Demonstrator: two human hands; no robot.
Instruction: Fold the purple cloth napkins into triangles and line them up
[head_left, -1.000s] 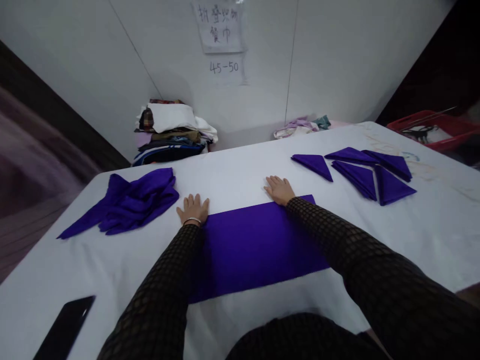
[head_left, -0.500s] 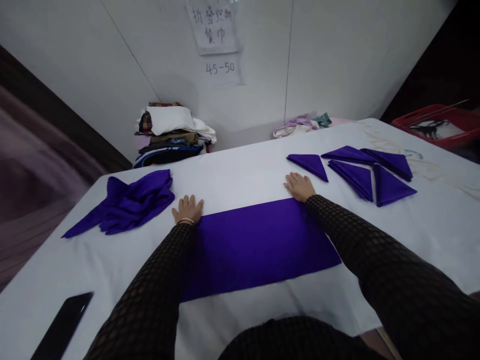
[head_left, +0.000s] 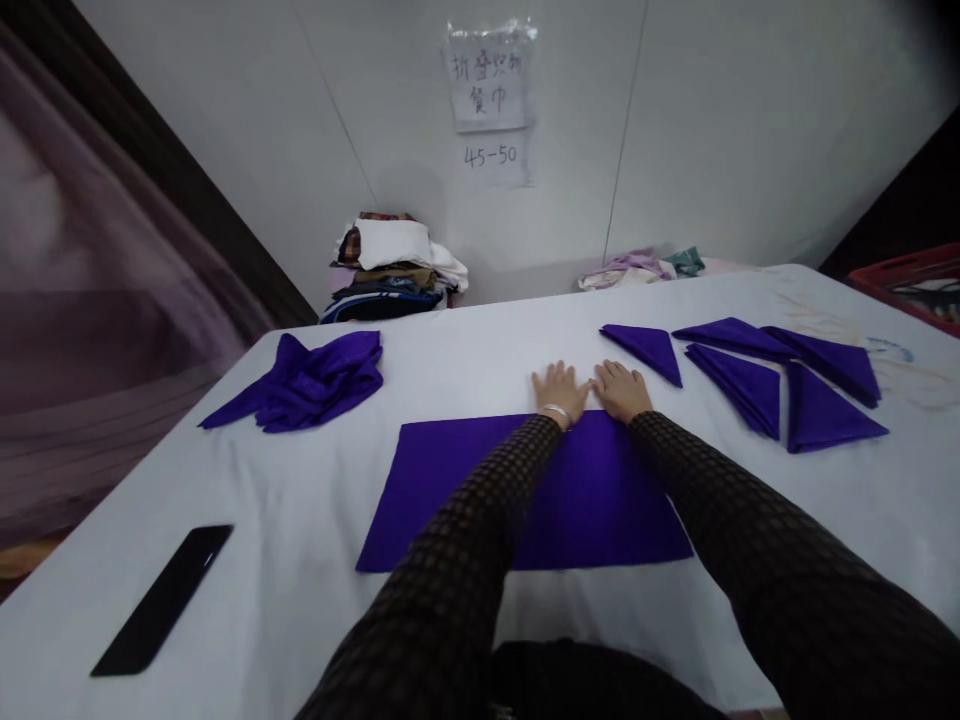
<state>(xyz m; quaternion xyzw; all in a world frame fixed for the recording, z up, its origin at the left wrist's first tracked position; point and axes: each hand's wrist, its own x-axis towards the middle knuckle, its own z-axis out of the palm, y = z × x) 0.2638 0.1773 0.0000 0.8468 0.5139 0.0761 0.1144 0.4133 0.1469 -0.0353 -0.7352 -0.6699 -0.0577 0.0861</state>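
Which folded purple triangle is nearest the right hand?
The leftmost triangle, just beyond the right hand; the other four triangles cluster farther right.

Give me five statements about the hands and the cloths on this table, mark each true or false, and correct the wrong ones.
1. The left hand and right hand are at the far edge of the spread purple cloth. True.
2. The hands are at opposite ends of that edge. False: they are close together, toward its right end.
3. A crumpled purple cloth lies to the left. True.
4. The folded purple triangles number three. False: there are five.
5. A flat black object lies left of the spread purple cloth. True.
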